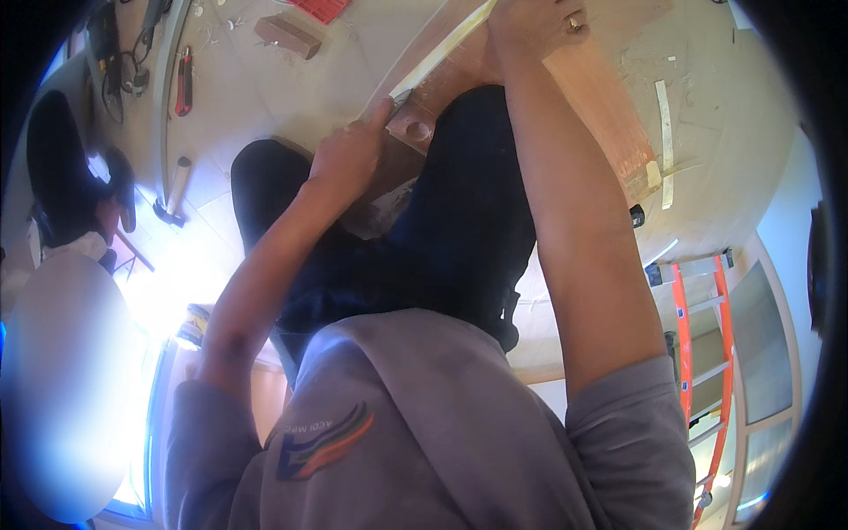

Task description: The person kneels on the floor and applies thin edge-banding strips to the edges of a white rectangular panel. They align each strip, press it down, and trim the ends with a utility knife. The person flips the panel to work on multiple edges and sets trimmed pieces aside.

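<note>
My left hand [346, 161] is closed at the lower end of a long pale edge strip [435, 55]. A small grey, blade-like piece [400, 95] shows by its fingertips; what the fingers wrap round is mostly hidden. Beside this hand, between my knees, is a reddish-brown wooden panel [450, 81] with a round hole [416, 131]. Higher up, at the top edge of the picture, my right hand [537, 28] has curled fingers by the strip's upper end and wears a ring. Its grip is partly cut off by the picture edge.
On the floor at left lie a red utility knife [184, 82], a hammer [174, 192] and a long grey bar [164, 106]. A wood block [288, 37] lies ahead. A wooden board [605, 115] and thin pale strips [666, 141] lie right. An orange ladder [685, 336] stands behind right.
</note>
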`<state>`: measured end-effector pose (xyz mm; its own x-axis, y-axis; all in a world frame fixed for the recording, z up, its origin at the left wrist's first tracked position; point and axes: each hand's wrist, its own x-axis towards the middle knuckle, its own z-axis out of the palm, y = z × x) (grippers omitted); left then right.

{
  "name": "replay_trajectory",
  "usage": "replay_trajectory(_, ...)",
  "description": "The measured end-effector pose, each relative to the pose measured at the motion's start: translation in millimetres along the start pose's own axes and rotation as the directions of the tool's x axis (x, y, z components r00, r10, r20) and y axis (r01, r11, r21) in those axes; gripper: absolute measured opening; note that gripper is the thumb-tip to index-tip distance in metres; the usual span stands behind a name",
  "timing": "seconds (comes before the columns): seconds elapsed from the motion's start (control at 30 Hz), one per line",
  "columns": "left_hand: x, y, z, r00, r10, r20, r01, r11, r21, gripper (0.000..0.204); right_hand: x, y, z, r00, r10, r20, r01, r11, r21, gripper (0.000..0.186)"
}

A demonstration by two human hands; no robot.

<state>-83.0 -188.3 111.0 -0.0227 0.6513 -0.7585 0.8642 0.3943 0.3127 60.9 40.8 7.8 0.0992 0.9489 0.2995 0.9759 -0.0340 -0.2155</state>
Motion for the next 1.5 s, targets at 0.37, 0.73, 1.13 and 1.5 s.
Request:
replay_trajectory(0.37,16.8,27.2,-25.5,0.993,0.117,-0.013,-0.116,0.992,0.051,0.039,3.7,3.0,7.7,0.99,0.093,0.106,-0.094,0.996,0.006,0.026)
replay_trajectory(0.73,13.5,2.6,7.7,0.993,0.105,-0.06,-0.102,0.994,0.047,0.02,3.6,1.8,6.6,0.986,0.095,0.137,-0.092,0.995,-0.024,0.026)
replay_trajectory(1.13,-35.9,-22.6,16.5,0.964,-0.174,0.203,0.147,0.979,0.137,0.027,4.9,-1.7,4.6,0.986,0.087,0.145,-0.081,0.996,-0.047,0.026)
replay_trajectory(1.5,-10.6,-11.6,1.4,0.981,-0.03,-0.192,-0.017,0.971,-0.238,0.034,-1.6,2.4,11.3,0.99,0.078,0.117,-0.081,0.997,0.021,0.034)
